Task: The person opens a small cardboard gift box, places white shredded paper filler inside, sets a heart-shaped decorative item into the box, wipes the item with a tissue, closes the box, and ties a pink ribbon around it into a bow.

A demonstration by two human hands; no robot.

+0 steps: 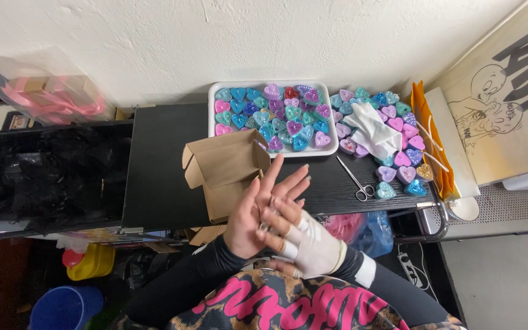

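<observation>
My left hand [250,217] is bare and held flat with fingers stretched toward the open brown cardboard box [224,168]. My right hand [304,241] is wrapped in a white bandage-like glove and its fingers press against the left palm and fingers. Neither hand holds anything. Behind the box stands a white tray [212,98] filled with several heart-shaped tins in blue, teal, purple and pink. More heart tins [398,165] lie loose to the tray's right on the black table [157,177].
Small scissors [355,180] lie on the table right of my hands. A white glove or cloth [374,131] rests on the loose hearts. A bin of black shredded filling [50,174] sits at left, orange paper bags [429,140] at right.
</observation>
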